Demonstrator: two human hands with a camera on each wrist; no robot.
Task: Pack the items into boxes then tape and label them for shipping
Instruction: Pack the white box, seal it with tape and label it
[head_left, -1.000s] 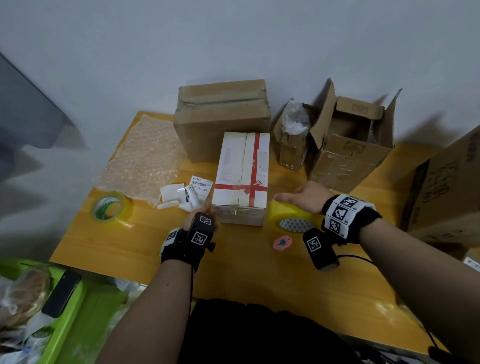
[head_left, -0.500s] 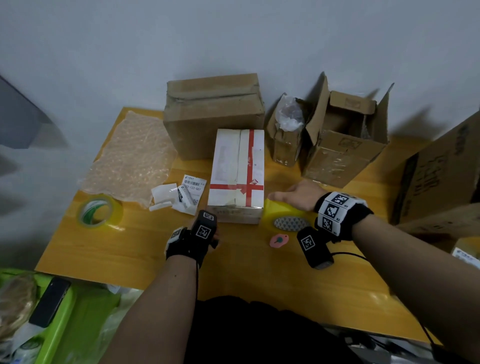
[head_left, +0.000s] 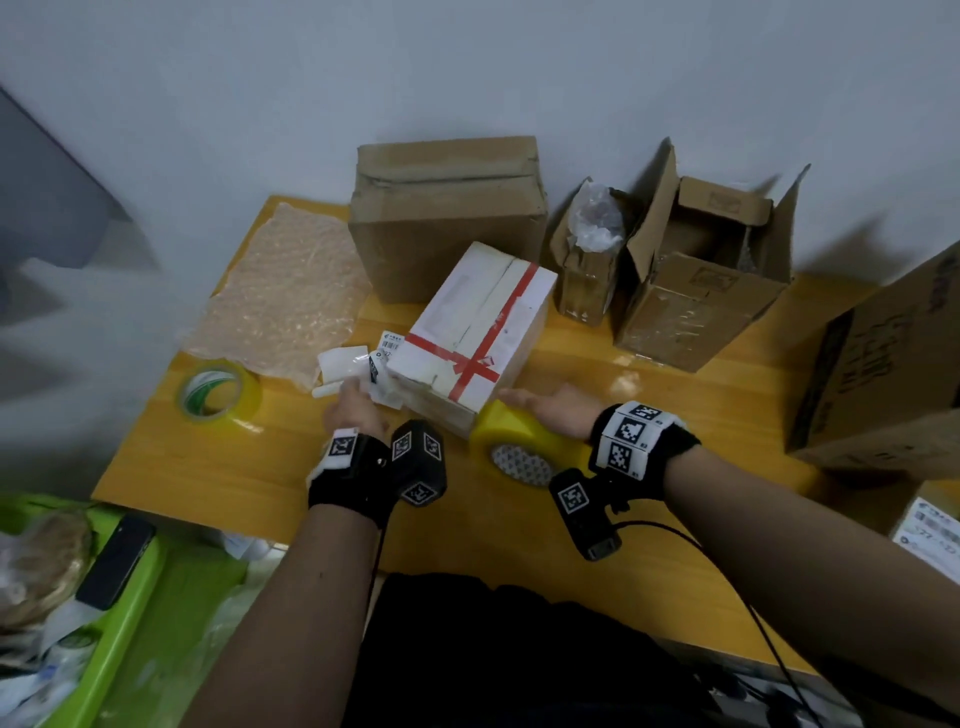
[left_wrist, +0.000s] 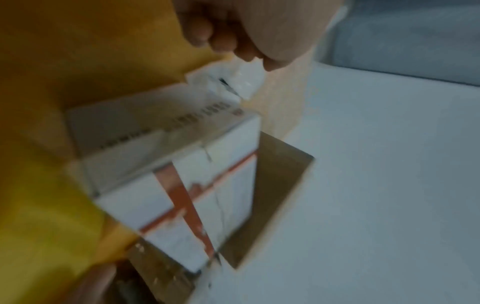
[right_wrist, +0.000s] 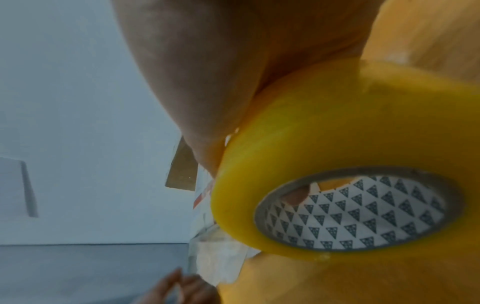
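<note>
A white box (head_left: 478, 327) crossed with red tape lies at an angle in the middle of the wooden table (head_left: 519, 540); the left wrist view shows it blurred (left_wrist: 187, 197). My right hand (head_left: 550, 410) grips a yellow tape roll (head_left: 524, 447) at the box's near right corner. Its palm lies over the roll (right_wrist: 337, 144) and a finger shows inside the core. My left hand (head_left: 353, 413) is at the box's near left corner, with curled fingers (left_wrist: 223, 37) right above some white label slips (left_wrist: 228, 82). Blur hides whether they pinch a slip.
Behind the white box stand a closed cardboard box (head_left: 447, 218), a small box stuffed with plastic (head_left: 587, 260) and an open carton (head_left: 701, 270). A large carton (head_left: 883, 364) fills the right. Bubble wrap (head_left: 280, 296) and a second tape roll (head_left: 218, 392) lie left. A green crate (head_left: 130, 597) sits below.
The white box has turned clockwise, its near end swinging left. My left hand moved left and forward to the label slips. The right hand stays on the yellow roll.
</note>
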